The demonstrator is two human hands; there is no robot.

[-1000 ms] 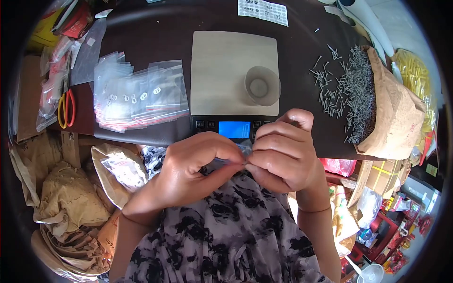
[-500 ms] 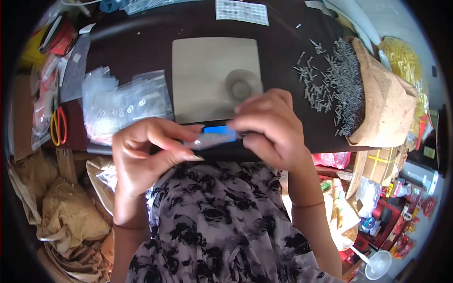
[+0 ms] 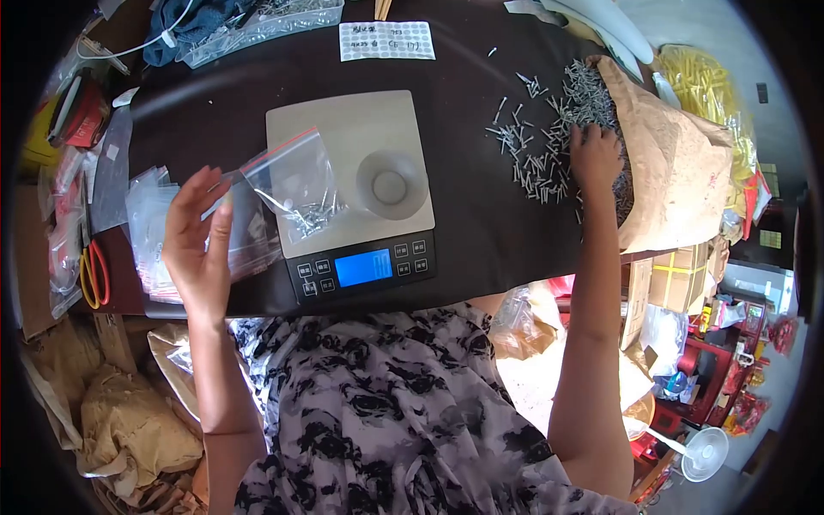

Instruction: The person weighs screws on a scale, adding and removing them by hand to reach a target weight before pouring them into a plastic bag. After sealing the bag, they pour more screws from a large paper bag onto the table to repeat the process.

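Fingers (image 3: 216,199) pinch bag (image 3: 292,176) (mouth up-left; nails (image 3: 314,215) down-right).

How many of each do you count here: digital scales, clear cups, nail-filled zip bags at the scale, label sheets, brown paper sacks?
Digital scale: 1
Clear cup: 1
Zip bag of nails at the scale: 1
Label sheet: 1
Brown paper sack: 1
Total: 5

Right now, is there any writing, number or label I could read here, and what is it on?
White sticker sheet at the dark table's far edge: rows of print, too small to read.
Blue display of the flat grey scale: lit, digits not legible.
Small buttons beside the display: marks unreadable.
Nothing here can be quoted.
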